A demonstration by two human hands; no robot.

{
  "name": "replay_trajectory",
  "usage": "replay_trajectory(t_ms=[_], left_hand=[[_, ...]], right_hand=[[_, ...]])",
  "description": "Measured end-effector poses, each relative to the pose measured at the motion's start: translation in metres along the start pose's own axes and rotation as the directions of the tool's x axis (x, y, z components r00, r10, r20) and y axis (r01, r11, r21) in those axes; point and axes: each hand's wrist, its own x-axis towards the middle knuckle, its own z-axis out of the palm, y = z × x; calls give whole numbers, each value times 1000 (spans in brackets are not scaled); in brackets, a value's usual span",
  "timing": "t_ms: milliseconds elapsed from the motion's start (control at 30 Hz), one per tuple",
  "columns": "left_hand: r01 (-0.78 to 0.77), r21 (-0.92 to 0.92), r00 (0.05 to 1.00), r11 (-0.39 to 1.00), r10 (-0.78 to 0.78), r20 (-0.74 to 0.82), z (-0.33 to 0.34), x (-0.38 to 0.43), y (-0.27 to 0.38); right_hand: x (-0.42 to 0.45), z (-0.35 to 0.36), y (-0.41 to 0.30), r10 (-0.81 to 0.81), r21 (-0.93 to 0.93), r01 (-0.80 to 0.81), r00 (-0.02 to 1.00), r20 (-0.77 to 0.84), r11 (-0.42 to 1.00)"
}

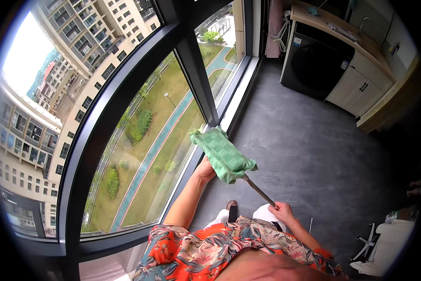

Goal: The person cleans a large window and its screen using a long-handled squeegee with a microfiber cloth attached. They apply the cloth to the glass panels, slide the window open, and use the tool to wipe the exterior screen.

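A green checked cloth [224, 152] is wrapped over the flat head of a pole tool, whose frame is hidden beneath it. My left hand [205, 170] is at the cloth's left underside, its fingers partly hidden behind it; whether it grips is hard to tell. Lower right, my right hand [281, 211] is closed around the metal pole [261, 191], which runs up to the covered head. The head is tilted in front of my body, close to the lower frame of the window [154, 151].
Dark window frames [196, 70] rise on the left. At the upper right, a black front-loading washing machine [314, 61] stands under a wooden counter [328, 23] beside a white cabinet [361, 86]. A white swivel chair [389, 246] is at the lower right on the grey floor [295, 140].
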Motion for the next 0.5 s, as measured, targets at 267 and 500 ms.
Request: replay_trajectory(t_ms=[267,500], left_hand=[[88,50,995,995,-86,-40,61,83,17],[14,-31,983,999,-19,-182,93,125,28]], right_hand=[[32,-76,-11,-12,-14,10,983,-185,1000],[90,-170,-24,-213,-112,190,944,-253,975]])
